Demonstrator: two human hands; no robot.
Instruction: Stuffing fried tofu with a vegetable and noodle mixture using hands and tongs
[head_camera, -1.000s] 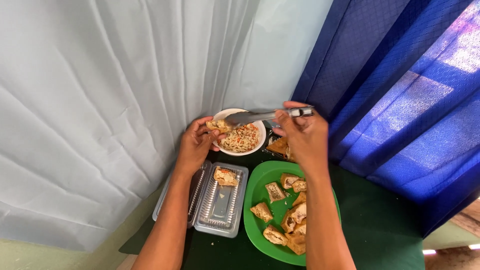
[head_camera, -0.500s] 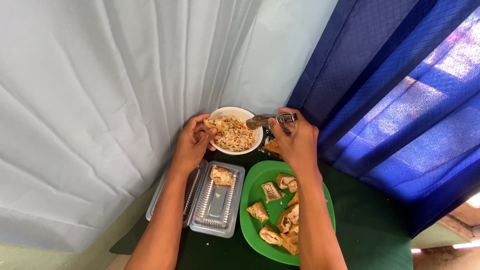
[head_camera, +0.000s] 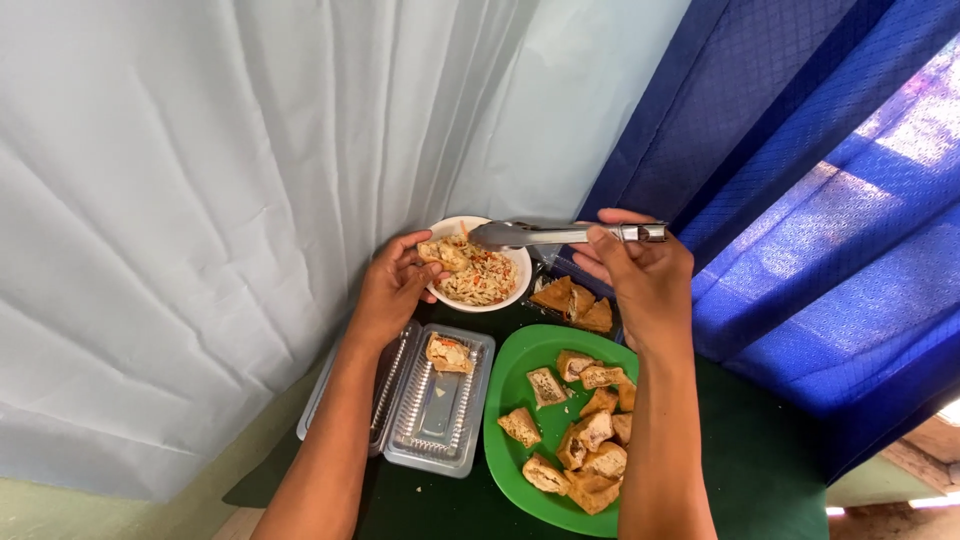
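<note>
My left hand (head_camera: 392, 288) holds a filled piece of fried tofu (head_camera: 444, 254) over the rim of a white bowl (head_camera: 517, 268) of shredded vegetable filling (head_camera: 484, 281). My right hand (head_camera: 640, 270) grips metal tongs (head_camera: 545, 234) level above the bowl, tips pointing left toward the tofu piece. Below the left hand lies an open clear plastic container (head_camera: 432, 400) with one stuffed tofu (head_camera: 449, 352) in it. A green plate (head_camera: 512, 375) with several fried tofu pieces (head_camera: 590, 430) sits under my right forearm.
A dark green table surface (head_camera: 760, 470) carries everything. More fried tofu (head_camera: 572, 300) lies in a tray behind the green plate. A white curtain (head_camera: 250, 180) hangs close on the left and a blue curtain (head_camera: 800, 180) on the right.
The tongs rose from the bowl's filling to level above it. My left hand keeps the tofu piece at the bowl's left rim. The view has shifted slightly.
</note>
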